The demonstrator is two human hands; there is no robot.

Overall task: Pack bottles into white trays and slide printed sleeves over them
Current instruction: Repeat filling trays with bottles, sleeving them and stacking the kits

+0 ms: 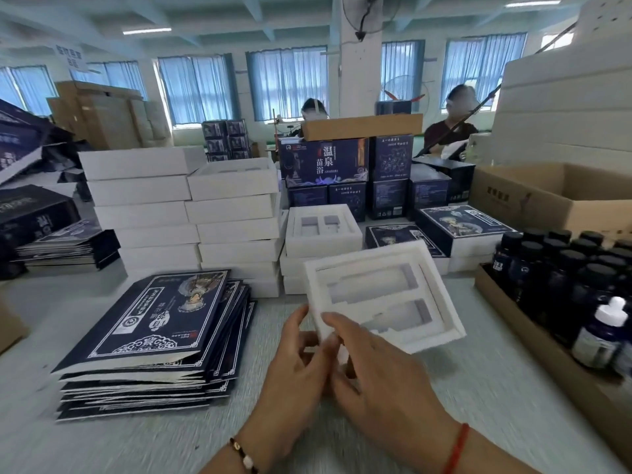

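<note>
Both hands hold one white foam tray (383, 295) above the desk (478, 398), at centre frame. The left hand (294, 357) grips the tray's near corner, fingers curled under its edge and thumb up against its side. The right hand (372, 367) pinches the same corner, thumb on top of the rim, fingers beneath. The tray is tilted, its far side raised, and its two bottle-shaped cavities are empty. A stack of flat printed sleeves (154, 336), dark blue with white borders, lies on the desk left of the hands, clear of them. Two stacks of white trays (191, 220) stand behind the sleeves, and a shorter stack (321, 234) stands just behind the held tray. Dark bottles (561, 268) with black caps stand packed in an open carton (533, 340) at the right; one bottle (598, 333) with a white cap stands at the near end. Finished boxes (342, 169) are stacked at the desk's far side. A second, empty carton (547, 193) sits beyond the bottles. Two people are seated behind the boxes.
</note>
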